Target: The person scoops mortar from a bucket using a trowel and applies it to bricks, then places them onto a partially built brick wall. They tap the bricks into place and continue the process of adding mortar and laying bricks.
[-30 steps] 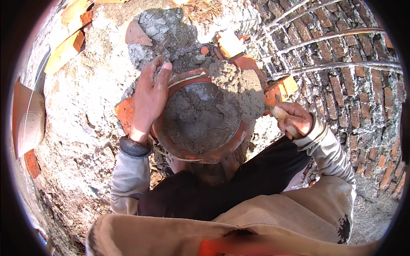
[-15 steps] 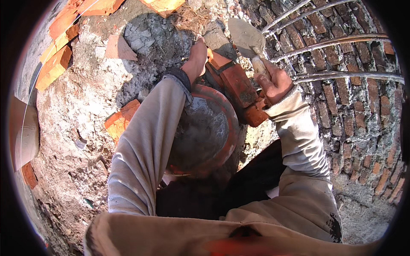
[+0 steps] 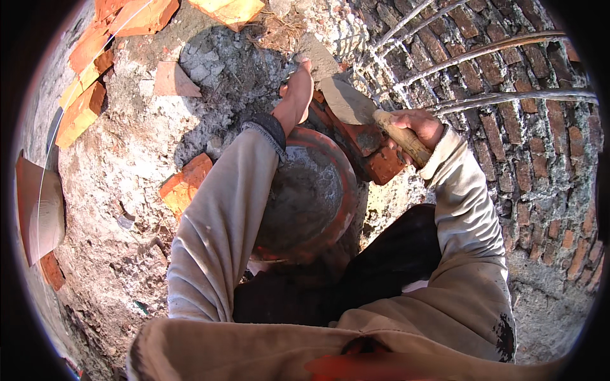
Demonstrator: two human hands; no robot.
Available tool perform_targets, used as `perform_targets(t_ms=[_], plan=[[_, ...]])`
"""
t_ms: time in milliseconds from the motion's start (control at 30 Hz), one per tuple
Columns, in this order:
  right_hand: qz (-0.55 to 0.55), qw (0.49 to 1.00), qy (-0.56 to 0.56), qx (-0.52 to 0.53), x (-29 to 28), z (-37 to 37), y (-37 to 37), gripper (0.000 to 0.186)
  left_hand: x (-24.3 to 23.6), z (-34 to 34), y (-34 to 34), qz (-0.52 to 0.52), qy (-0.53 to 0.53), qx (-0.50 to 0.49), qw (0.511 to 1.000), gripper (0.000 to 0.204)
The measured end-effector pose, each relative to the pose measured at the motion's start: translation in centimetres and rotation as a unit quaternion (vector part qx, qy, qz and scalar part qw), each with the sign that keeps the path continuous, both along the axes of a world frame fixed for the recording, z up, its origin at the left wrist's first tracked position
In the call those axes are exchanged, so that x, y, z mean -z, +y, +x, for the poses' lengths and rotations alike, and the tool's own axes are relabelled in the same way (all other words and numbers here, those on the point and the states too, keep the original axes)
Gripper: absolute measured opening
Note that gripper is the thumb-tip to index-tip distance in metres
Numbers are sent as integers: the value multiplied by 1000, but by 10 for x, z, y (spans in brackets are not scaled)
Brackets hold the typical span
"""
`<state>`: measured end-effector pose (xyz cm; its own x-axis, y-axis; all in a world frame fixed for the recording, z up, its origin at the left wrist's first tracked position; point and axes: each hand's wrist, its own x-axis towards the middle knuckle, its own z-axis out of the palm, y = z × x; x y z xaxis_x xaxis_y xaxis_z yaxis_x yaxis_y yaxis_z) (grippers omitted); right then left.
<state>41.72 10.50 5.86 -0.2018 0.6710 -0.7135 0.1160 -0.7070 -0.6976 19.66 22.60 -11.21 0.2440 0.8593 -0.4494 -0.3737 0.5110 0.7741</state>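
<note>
My right hand (image 3: pixel 419 129) is closed round the wooden handle of a trowel (image 3: pixel 347 101), whose blade is smeared with grey mortar. The blade points left, close to my left hand (image 3: pixel 296 96). That hand is closed on the near end of a brick (image 3: pixel 318 56) with a grey, mortar-coated face; most of its fingers are hidden. Below the blade lie red bricks (image 3: pixel 384 165), partly covered by the trowel. Nearer to me stands a round reddish tub (image 3: pixel 348 197), wet grey mortar (image 3: pixel 298 197) inside it, beside my left forearm.
Thin metal rods (image 3: pixel 483 57) reach over the old brick wall (image 3: pixel 540 152) on the right. Orange brick pieces (image 3: pixel 82 114) line the far left along a taut string (image 3: pixel 43 184). A broken brick (image 3: pixel 185 181) lies left of the tub, and a flat shard (image 3: pixel 175 80) beyond it.
The trowel has come down and left, its blade now tilted and nearer my left hand. My right hand has turned and shifted slightly right. The brick in my left hand has tilted.
</note>
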Motion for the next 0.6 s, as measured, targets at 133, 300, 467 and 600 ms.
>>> perform_targets(t_ms=[133, 300, 467, 600], plan=[[291, 901, -278, -159, -8, -5, -11, 53, -1, 4, -8, -5, 6, 20, 1000, 79], [323, 689, -576, -297, 18, -23, -32, 63, -47, 25, -44, -46, -67, 14, 997, 78], [250, 702, -581, -327, -6, -46, -62, 59, -45, 7, -52, -12, -140, 0, 990, 73], [365, 730, -491, -304, -65, -28, -105, 52, -115, -73, -89, 110, 38, 68, 991, 54]])
